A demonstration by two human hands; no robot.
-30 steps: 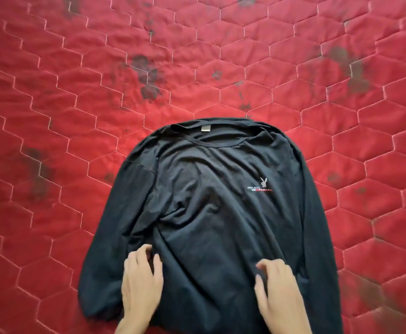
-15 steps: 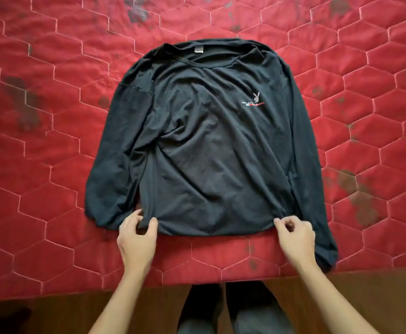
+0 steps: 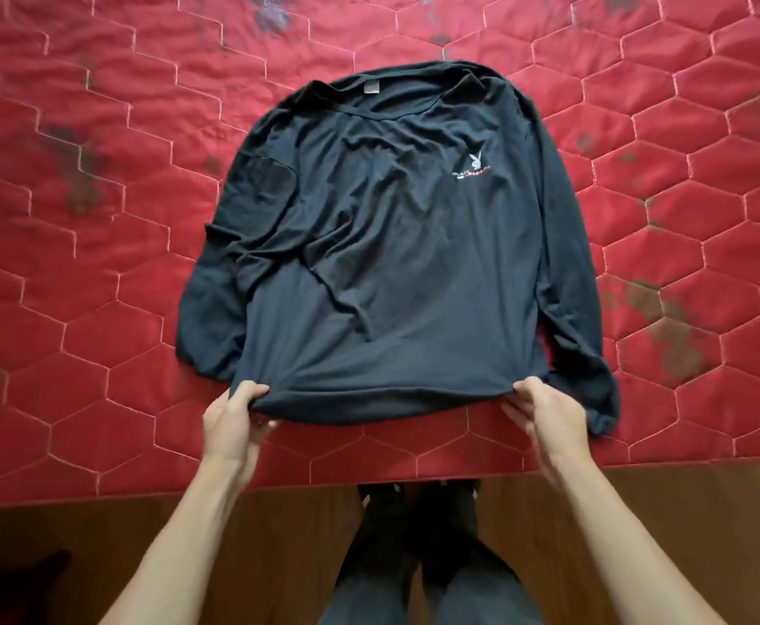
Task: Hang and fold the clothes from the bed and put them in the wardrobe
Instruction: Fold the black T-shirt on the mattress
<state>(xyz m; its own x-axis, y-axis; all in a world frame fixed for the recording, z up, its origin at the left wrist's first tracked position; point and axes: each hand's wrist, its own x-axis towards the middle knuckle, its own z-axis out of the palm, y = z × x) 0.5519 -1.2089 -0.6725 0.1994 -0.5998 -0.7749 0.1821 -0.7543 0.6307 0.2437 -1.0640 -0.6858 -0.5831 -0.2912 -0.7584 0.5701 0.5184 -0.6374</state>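
Note:
A dark long-sleeved shirt [image 3: 391,245] lies front up on the red quilted bed [image 3: 98,218], collar away from me, a small white and red logo on its chest. Both sleeves lie along its sides. My left hand [image 3: 233,421] grips the bottom hem at its left corner, thumb on top of the cloth. My right hand [image 3: 545,417] pinches the hem at the right corner. The hem is raised a little off the bed between my hands.
The bed's near edge [image 3: 369,478] runs across the view just below my hands. Below it is a brown wooden floor [image 3: 98,557], with my dark-trousered legs [image 3: 418,557] in the middle. Dark stains mark the red cover.
My hands slid from the lower body of the shirt down to its hem corners and took hold. The hem has come up off the bed. The camera tilted down.

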